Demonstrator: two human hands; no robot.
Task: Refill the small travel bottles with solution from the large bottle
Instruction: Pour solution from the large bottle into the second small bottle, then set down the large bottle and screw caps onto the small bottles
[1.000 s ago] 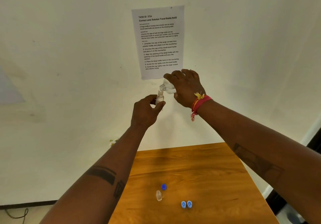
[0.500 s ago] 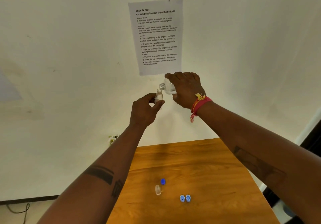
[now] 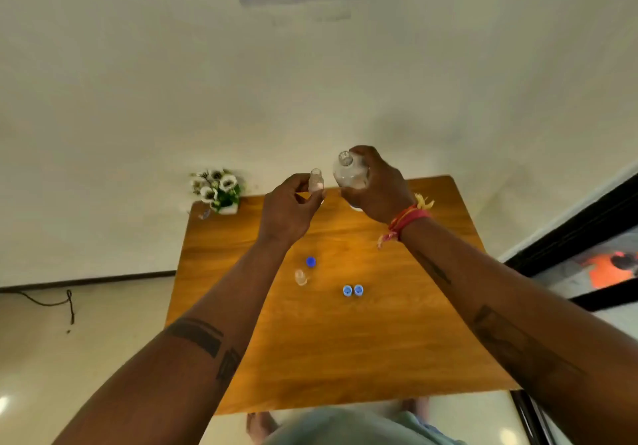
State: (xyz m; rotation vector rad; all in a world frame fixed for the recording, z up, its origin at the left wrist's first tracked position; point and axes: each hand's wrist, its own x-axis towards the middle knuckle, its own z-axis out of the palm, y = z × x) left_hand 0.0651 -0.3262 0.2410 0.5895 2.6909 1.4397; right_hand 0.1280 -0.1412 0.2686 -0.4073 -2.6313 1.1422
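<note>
The left hand pinches a small travel bottle upright; the right hand grips the large bottle, a moment ago tipped over it, now upright beside it (pouring looks finished). On the bench below the large bottle: one more travel bottle, three blue caps.

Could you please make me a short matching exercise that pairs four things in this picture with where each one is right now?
Things:
1. large bottle
2. open small bottle
3. flower pot
4. pair of blue caps

Places:
A. table's far left corner
B. in the left hand
C. side by side mid-table
D. in the right hand

Pairs: 1-D, 2-B, 3-A, 4-C
</note>
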